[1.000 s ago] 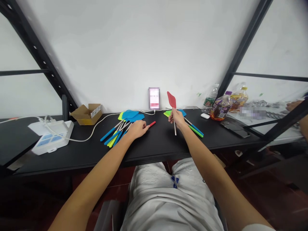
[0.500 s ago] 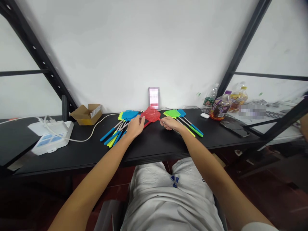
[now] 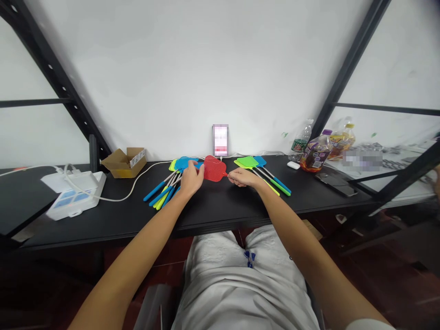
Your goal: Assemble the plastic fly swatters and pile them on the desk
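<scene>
1. Fingers of our right hand (image 3: 242, 177) pinch the red swatter (image 3: 215, 168) near its neck, head between our hands.
2. Our left hand (image 3: 192, 179) has thumb and forefinger parted beside it; contact is unclear.
3. We seem to be positioning it; the next move calls for steady control near the blue swatters (image 3: 184, 162).

Single head-worn view, looking forward and down from above the lap (image 3: 240, 284); worktop (image 3: 213, 208) fairly close across middle, wall (image 3: 220, 68) behind.

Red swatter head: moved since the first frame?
Yes. The red swatter head went left and down, from right of the propped phone to below it in view.
</scene>
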`<state>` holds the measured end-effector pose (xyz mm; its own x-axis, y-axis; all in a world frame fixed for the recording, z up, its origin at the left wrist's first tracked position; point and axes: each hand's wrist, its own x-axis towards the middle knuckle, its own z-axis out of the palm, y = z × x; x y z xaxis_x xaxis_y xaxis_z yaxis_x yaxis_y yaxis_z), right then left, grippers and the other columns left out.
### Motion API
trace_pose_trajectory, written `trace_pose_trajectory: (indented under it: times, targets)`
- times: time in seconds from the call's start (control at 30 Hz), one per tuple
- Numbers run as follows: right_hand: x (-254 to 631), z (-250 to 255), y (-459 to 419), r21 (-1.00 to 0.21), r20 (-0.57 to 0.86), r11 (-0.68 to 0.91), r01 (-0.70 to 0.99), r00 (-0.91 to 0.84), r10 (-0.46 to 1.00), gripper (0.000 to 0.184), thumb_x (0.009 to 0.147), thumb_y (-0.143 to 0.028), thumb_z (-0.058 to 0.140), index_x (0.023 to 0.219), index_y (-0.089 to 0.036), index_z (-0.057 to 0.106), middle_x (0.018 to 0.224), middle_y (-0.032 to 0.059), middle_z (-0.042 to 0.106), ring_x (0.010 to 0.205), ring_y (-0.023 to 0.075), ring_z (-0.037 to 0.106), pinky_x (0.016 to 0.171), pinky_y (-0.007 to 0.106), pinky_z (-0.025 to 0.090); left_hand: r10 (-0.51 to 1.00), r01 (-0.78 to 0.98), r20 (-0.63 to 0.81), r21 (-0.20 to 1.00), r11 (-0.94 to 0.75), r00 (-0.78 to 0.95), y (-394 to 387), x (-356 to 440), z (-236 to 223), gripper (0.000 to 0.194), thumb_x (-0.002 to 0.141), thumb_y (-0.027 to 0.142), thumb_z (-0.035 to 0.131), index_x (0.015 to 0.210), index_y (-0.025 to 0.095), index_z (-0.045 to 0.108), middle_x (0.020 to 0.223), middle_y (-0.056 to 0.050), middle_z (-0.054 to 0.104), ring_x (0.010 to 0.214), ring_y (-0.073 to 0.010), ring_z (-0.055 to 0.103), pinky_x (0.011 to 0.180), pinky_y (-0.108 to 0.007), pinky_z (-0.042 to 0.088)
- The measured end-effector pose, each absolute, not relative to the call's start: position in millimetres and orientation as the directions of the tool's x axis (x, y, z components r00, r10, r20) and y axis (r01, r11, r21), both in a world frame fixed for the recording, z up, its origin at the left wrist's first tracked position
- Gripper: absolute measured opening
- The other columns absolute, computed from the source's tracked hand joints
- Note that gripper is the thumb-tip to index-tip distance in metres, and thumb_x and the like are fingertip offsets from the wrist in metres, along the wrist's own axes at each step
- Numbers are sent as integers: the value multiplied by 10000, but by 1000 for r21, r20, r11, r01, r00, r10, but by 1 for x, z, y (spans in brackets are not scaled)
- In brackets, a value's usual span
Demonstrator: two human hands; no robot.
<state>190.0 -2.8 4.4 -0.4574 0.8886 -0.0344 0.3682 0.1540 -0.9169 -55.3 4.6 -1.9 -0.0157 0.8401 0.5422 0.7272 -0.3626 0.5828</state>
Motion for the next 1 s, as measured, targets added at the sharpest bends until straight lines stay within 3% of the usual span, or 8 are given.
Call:
trace_pose_trajectory:
  times: [0.17, 0.53, 1.0]
  targets:
    - [187, 8, -6, -902, -49, 146, 406, -432, 901, 285, 844, -312, 537, 600, -192, 453, 398, -79, 316, 347, 48, 232, 343, 176, 166, 827, 742, 562, 541, -397, 33, 6, -56, -4, 237, 939, 338, 472, 1122, 190, 492, 731, -22, 621, 787, -241, 641, 745, -368, 447]
    - [186, -1, 3, -865, -29, 159, 475, -364, 931, 453, 889, -490, 552, 564, -189, 459, 405, -63, 355, 325, 43, 253, 339, 198, 175, 804, 729, 593, 570, -379, -46, 4, -56, 1, 183, 926, 311, 484, 1072, 203, 503, 724, -13, 592, 764, -230, 622, 769, -371, 452]
    - [183, 5, -5, -751, 84, 279, 599, -333, 939, 520, 903, -522, 481, 501, -194, 442, 399, -41, 387, 338, 75, 365, 417, 236, 272, 755, 716, 652, 561, -415, -73, 5, -57, 1, 107, 921, 255, 474, 1012, 203, 494, 695, 2, 563, 709, -200, 579, 737, -335, 421]
